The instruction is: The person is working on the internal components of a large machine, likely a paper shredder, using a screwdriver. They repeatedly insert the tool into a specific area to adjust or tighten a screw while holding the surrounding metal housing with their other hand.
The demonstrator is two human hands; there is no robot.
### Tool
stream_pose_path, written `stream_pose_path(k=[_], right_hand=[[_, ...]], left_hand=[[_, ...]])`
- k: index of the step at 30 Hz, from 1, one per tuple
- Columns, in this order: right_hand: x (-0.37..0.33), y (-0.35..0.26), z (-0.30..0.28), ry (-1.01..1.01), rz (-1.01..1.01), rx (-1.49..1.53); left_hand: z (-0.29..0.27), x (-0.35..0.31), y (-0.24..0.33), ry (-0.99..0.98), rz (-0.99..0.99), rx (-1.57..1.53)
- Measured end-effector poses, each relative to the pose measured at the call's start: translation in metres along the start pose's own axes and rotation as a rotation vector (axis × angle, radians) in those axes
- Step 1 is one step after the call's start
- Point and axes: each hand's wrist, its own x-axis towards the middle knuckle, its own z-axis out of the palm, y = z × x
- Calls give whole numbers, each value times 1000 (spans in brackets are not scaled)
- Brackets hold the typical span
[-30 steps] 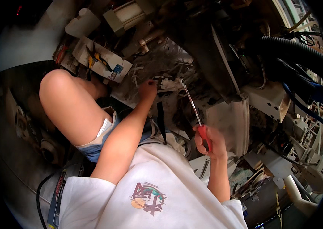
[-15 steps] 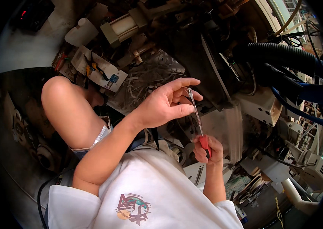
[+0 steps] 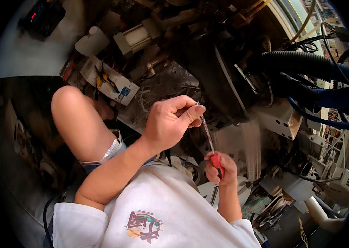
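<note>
A: From the head view, what is your screwdriver [image 3: 210, 142] like?

B: It has a red and black handle, smooth and rounded, and a thin, shiny metal shaft. It slants up in front of your white cloth shirt [image 3: 174, 206], between your two hands.

A: And how do your hands stand?

B: Your right hand [image 3: 227, 167] is curled closed around the handle. Your left hand [image 3: 168, 124] has its thumb and forefinger pinched together at the shaft's tip; a small bright bit shows there, too small to tell what it is.

A: What lies beyond them?

B: Thin, pale scraps [image 3: 181, 82], tangled in strips, mostly hiding whatever they lie on. Farther left, your pliers [image 3: 111, 84], with yellow and black handles, rest on a flat white box [image 3: 88, 69]. A cloudy plastic jug [image 3: 93, 42] sits just past that.

A: And the room around you?

B: Dim, crowded machinery. At your right run a ribbed black hose [image 3: 298, 61] and a smooth blue tube [image 3: 319, 119], near a pale metal housing [image 3: 279, 119] with round holes. At the far upper left, a dark display [image 3: 44, 17] glows red beside a smooth grey panel [image 3: 21, 56].
</note>
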Motion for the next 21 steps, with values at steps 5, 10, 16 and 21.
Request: stream_pose_path(k=[5, 10, 16, 21], right_hand=[[14, 33, 32, 39, -104, 324], [2, 1, 27, 343, -312, -63], [-12, -74, -15, 809, -364, -678], [33, -133, -20, 976, -218, -1174]], left_hand=[[38, 1, -39, 338, 437, 250], [29, 2, -74, 34, 271, 480], [-4, 19, -119, -15, 200, 659], [-20, 35, -150, -20, 84, 803]])
